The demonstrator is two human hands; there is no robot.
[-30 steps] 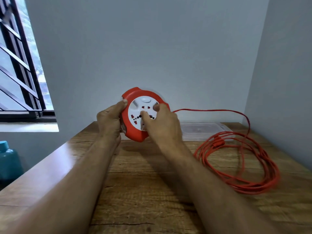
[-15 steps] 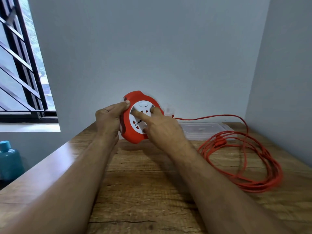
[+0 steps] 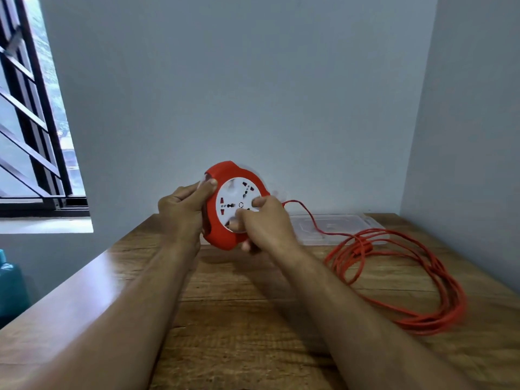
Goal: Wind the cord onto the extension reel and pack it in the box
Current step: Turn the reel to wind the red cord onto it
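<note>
One red reel (image 3: 225, 209) with a white socket face, held up above the wood surface (image 3: 239, 319), face toward the camera. Two hands on it: left hand (image 3: 183, 212) has its grip around the left rim, thumb on the front edge; right hand (image 3: 266, 223) curls over the lower right, fingertips pressing the white face. One cord (image 3: 399, 277) runs off the reel's right side into a loose pile on the surface. One clear box (image 3: 337, 229) sits behind it by the wall. One teal bottle (image 3: 11, 288) far left, one barred window (image 3: 31, 114).

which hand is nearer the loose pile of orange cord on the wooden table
Right. The right hand is on the reel's white face, beside the orange cord pile; the left hand grips the reel's far edge.
</note>
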